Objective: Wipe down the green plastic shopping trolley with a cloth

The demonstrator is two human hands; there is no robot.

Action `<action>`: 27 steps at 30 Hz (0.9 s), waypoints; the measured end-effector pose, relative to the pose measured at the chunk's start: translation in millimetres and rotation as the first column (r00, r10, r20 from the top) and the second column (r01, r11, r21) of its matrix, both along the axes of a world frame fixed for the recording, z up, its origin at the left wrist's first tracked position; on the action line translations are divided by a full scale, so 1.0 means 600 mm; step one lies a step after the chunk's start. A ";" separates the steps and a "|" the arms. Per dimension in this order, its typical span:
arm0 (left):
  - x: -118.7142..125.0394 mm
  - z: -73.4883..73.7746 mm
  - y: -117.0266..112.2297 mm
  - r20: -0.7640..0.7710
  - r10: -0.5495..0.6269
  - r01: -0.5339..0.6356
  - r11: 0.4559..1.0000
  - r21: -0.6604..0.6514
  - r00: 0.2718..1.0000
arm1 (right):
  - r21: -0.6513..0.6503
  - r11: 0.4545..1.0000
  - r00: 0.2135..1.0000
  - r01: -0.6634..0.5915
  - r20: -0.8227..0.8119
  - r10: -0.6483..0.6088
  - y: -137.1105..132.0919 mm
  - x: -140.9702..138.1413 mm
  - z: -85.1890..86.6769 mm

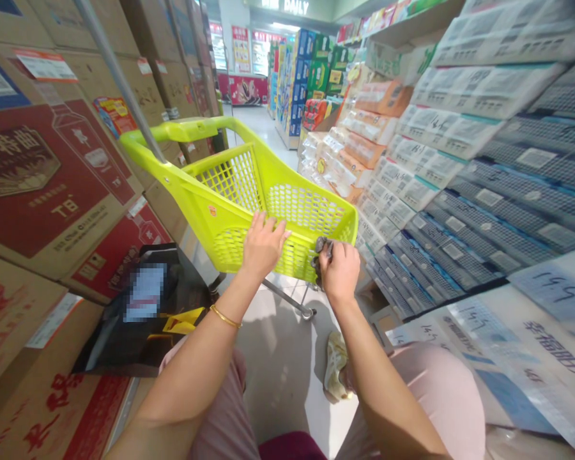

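A lime-green plastic shopping cart (191, 191) stands in front of me, its slotted basket tilted in view. My left hand (263, 246) lies over the near top rim of the basket, fingers curled across the edge. At the basket's right corner, my right hand (340, 268) is closed on a crumpled dark grey cloth (320, 259), pressed against the green plastic. The palm side of both hands is hidden from me. Grey metal legs and a caster (308, 314) show beneath the basket.
Stacked cartons (38, 172) wall the left side, with a black bag (172, 287) beside them. Packs of tissue paper (460, 128) are piled high on the right. Beyond the cart, the aisle floor (263, 128) runs back past more shelves (294, 83). A shoe (336, 370) rests below.
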State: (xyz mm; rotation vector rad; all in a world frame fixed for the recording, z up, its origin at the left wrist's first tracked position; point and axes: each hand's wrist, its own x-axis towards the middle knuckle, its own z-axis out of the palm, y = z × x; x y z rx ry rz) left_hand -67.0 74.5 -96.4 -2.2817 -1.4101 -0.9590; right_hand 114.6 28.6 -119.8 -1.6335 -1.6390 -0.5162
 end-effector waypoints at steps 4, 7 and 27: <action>0.025 -0.008 -0.011 -0.008 -0.115 0.114 0.993 -0.032 0.993 | -0.051 0.998 1.000 0.025 -0.016 -0.026 0.004 -0.043 0.021; 0.039 -0.012 -0.013 -0.001 -0.133 0.133 0.989 -0.061 0.991 | -0.086 0.996 1.000 -0.008 -0.004 0.008 0.014 -0.075 0.033; 0.029 -0.009 0.003 0.088 -0.202 0.210 0.973 -0.097 0.975 | 0.083 0.993 0.996 -0.088 -0.015 0.090 0.006 0.020 -0.027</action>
